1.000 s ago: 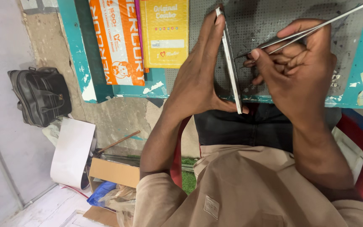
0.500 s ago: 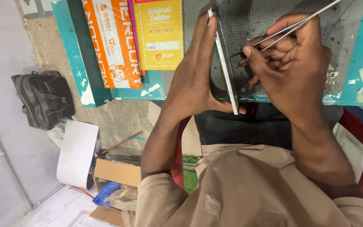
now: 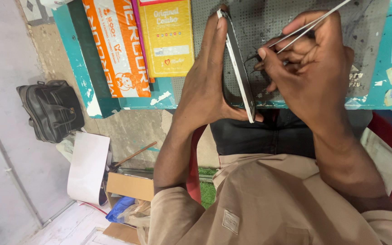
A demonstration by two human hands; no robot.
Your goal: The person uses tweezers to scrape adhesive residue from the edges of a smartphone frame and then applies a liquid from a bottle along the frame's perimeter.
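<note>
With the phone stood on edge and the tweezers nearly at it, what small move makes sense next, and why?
Probably a short advance of the tweezers toward the phone. The right hand pinches them, tips pointing at the phone's open side, seemingly just short of it. The left hand props the phone upright on its edge over the perforated grey mat, so it looks steady enough for fine work.

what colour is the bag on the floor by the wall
Black, with a slight sheen like leather: the soft zipped bag shows best at the left of the head view.
</note>
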